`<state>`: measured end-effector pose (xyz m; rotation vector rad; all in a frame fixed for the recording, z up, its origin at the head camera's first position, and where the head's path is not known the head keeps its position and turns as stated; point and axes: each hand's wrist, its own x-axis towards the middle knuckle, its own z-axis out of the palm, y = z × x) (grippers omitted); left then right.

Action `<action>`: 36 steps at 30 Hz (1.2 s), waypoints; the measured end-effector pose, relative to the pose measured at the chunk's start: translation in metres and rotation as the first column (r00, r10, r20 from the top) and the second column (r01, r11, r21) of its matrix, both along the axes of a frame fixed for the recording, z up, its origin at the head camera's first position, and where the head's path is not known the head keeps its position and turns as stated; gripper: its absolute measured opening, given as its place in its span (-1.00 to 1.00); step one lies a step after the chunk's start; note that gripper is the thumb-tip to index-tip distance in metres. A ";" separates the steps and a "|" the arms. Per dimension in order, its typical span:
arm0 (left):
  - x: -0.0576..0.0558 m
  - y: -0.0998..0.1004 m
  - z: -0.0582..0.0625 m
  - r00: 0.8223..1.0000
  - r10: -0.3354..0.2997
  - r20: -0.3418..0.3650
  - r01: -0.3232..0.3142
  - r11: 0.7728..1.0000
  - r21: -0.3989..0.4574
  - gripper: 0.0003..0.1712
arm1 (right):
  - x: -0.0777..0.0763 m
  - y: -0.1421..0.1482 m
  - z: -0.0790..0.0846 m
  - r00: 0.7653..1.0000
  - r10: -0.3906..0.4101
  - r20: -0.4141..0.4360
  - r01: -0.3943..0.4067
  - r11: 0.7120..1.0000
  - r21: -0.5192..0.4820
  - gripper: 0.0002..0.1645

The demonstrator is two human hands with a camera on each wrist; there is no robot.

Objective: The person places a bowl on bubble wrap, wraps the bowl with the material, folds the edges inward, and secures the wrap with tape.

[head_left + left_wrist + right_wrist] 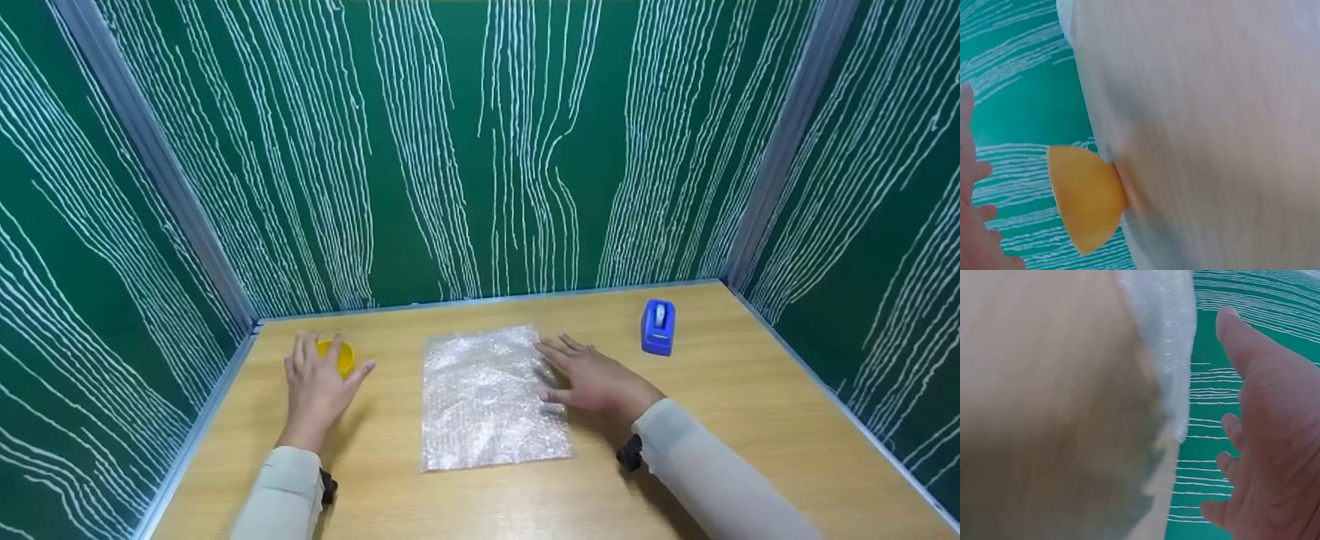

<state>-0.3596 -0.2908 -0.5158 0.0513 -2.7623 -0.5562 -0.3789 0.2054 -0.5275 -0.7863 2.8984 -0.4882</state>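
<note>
- The left hand (315, 382) is above the bowl (346, 361), with the fingers parted and loosely bent. In the left wrist view there is a gap between this hand and the bowl, so they do not touch.
- The bowl is yellow and stands upright on the table (375, 502), near the back left corner. Its wide rim is up and its narrow base is down. In the head view the fingers cover a part of it.
- The right hand (596, 379) is above the table, with the thumb and fingers spread apart and its grip empty. In the head view its fingertips are over the right side of the wrap (480, 401); in the right wrist view they are apart from it.
- The wrap is a clear, shiny bubble sheet. It lies flat in the middle of the table, between the left and right edges, and its far side is near the back edge.
- The dispenser (658, 337) is blue and stands near the back right corner of the table, farther back than the right hand.
- Both sleeves (720, 469) are light, and a dark device (630, 453) is at each wrist.
- Behind the back edge rises a green wall (480, 150) with wavy white lines.
</note>
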 end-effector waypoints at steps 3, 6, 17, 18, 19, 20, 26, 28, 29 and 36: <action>-0.004 -0.008 0.001 0.999 0.021 0.034 -0.021 1.000 0.015 0.10 | 0.002 0.003 -0.005 0.999 -0.005 0.042 0.006 1.000 -0.014 0.21; -0.007 -0.016 0.002 0.997 0.028 0.070 -0.030 0.999 0.020 0.16 | 0.002 0.005 -0.009 0.998 0.001 0.068 0.000 1.000 -0.018 0.22; -0.022 -0.033 0.007 0.971 0.054 0.233 -0.076 0.994 0.083 0.41 | -0.006 0.008 -0.019 0.993 0.026 0.112 -0.022 0.999 -0.043 0.11; -0.022 -0.034 0.006 0.966 0.055 0.254 -0.080 0.993 0.090 0.44 | -0.007 0.007 -0.020 0.993 0.035 0.110 -0.031 0.999 -0.040 0.10; -0.022 -0.035 0.005 0.960 0.056 0.273 -0.085 0.992 0.095 0.46 | -0.008 0.006 -0.021 0.993 0.040 0.114 -0.036 0.999 -0.034 0.09; -0.021 -0.036 0.005 0.955 0.056 0.290 -0.089 0.991 0.099 0.49 | -0.009 0.005 -0.022 0.992 0.047 0.114 -0.045 0.999 -0.025 0.08; -0.015 -0.041 0.000 0.935 0.056 0.351 -0.103 0.988 0.115 0.58 | -0.011 -0.001 -0.021 0.990 0.067 0.123 -0.072 0.997 0.037 0.05; -0.013 -0.042 -0.001 0.932 0.056 0.358 -0.105 0.987 0.119 0.59 | -0.010 -0.002 -0.020 0.989 0.058 0.133 -0.065 0.997 0.047 0.05; -0.012 -0.042 -0.001 0.932 0.055 0.359 -0.106 0.987 0.124 0.61 | -0.010 -0.002 -0.019 0.989 0.054 0.140 -0.061 0.997 0.049 0.05; -0.015 -0.045 -0.001 0.930 0.063 0.361 -0.122 0.983 0.141 0.63 | -0.011 0.000 -0.013 0.987 0.057 0.150 -0.066 0.996 0.052 0.06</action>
